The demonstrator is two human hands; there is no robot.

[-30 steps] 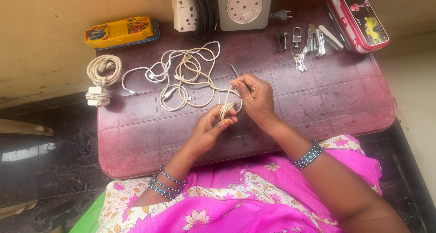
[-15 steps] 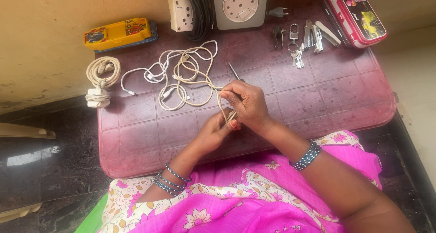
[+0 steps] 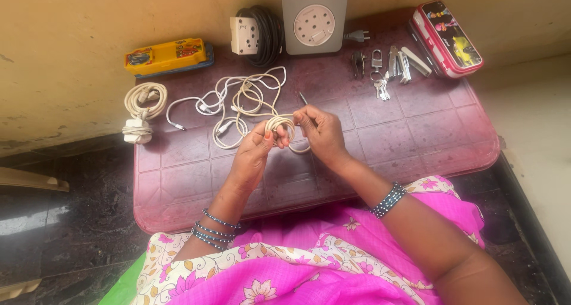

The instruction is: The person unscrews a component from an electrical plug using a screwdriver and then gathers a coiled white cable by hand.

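Left hand (image 3: 257, 147): fingers pinch a small loop of white cable (image 3: 281, 125).
Right hand (image 3: 321, 134): pinches the same loop from the other side.
Cable: the rest lies tangled on the maroon table (image 3: 416, 132), behind the hands.

A long yellow box with a blue edge (image 3: 165, 56) lies at the far left of the dark red plastic table (image 3: 440, 138), next to the wall. It has small colourful pictures on its lid. A long red box with rounded corners (image 3: 445, 37) lies at the far right corner of the table, set at a slant. Its dark lid has bright cartoon pictures in yellow and pink. No screens or signs can be seen on the table.
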